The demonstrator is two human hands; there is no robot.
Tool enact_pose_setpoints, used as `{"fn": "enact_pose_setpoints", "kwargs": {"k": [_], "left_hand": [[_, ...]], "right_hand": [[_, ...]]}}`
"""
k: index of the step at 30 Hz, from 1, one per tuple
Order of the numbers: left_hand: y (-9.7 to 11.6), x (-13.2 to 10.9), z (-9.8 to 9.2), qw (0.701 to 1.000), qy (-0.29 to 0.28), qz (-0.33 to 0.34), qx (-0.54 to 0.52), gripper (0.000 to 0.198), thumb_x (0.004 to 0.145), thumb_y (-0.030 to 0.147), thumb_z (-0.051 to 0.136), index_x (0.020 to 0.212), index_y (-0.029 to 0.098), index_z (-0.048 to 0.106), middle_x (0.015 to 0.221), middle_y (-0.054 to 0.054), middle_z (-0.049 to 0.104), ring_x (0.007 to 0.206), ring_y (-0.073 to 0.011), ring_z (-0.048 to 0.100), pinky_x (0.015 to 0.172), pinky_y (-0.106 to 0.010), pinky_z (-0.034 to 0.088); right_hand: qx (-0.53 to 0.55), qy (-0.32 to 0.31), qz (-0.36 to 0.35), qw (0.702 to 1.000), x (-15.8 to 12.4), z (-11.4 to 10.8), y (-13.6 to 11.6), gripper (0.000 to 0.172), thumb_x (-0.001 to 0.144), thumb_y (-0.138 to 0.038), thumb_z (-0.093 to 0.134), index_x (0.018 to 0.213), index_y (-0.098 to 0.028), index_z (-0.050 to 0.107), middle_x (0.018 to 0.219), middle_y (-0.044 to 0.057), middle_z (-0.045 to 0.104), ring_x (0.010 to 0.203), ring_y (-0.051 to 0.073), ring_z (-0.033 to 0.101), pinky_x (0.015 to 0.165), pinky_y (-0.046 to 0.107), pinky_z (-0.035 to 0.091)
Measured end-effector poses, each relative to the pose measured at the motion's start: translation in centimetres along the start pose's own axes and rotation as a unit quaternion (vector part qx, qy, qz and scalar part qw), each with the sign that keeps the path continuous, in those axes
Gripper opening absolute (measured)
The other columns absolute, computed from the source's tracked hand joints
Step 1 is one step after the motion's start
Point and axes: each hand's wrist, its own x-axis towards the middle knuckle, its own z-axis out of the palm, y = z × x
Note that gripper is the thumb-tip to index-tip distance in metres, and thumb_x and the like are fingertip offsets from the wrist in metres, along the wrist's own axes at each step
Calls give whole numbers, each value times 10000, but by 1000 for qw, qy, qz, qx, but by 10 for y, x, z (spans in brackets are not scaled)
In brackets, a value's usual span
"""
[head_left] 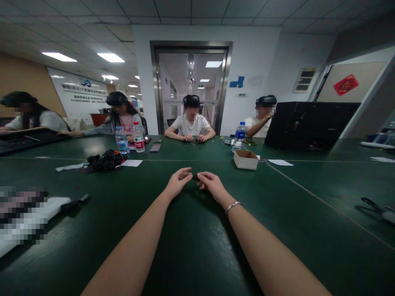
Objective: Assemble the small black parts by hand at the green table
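Note:
My left hand (178, 183) and my right hand (211, 185) meet over the dark green table (197, 246), arms stretched forward. Both pinch a small black object (195, 177) between their fingertips, one hand at each end. The object is too small to name. A silver bracelet (232, 206) circles my right wrist.
A small cardboard box (246, 159) stands ahead to the right, a heap of black parts (103, 161) ahead to the left. Water bottles (122, 140), phones and paper slips lie farther back. A black-handled tool (74, 203) lies at left, scissors (378, 207) at right. Several people sit around the table.

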Motion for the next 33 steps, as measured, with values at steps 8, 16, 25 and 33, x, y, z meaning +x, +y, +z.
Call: {"fn": "enact_pose_setpoints", "kwargs": {"k": [8, 16, 25, 33], "left_hand": [[-2, -2, 2, 990, -11, -25, 138, 357, 762, 496, 536, 823, 159, 637, 781, -45, 642, 740, -170, 589, 747, -315, 454], [-4, 0, 1, 991, -29, -48, 124, 439, 789, 542, 476, 891, 151, 645, 835, -71, 667, 814, -196, 615, 792, -335, 456], [-2, -2, 3, 994, -4, -39, 99, 367, 729, 384, 616, 1029, 173, 599, 967, -73, 650, 920, -192, 598, 867, -329, 449], [-14, -1, 0, 981, 24, -2, 194, 273, 748, 410, 597, 910, 203, 670, 1137, -80, 529, 1027, -205, 549, 962, -352, 416]], "right_hand": [[5, 14, 1, 1000, 1, -1, 2, 422, 658, -434, 724, 945, -133, 654, 641, 5, 629, 473, 74, 535, 490, 202, 441], [5, 23, -1, 1000, 2, -1, 4, 416, 679, -409, 711, 981, -130, 650, 660, 10, 627, 470, 75, 535, 507, 216, 461], [4, 22, 6, 1000, 2, -2, 3, 404, 697, -404, 694, 990, -130, 649, 664, 16, 632, 477, 75, 540, 501, 205, 450], [22, 28, 11, 999, 1, 0, 0, 389, 668, -390, 714, 958, -139, 652, 643, 0, 620, 465, 73, 534, 497, 207, 443]]}}
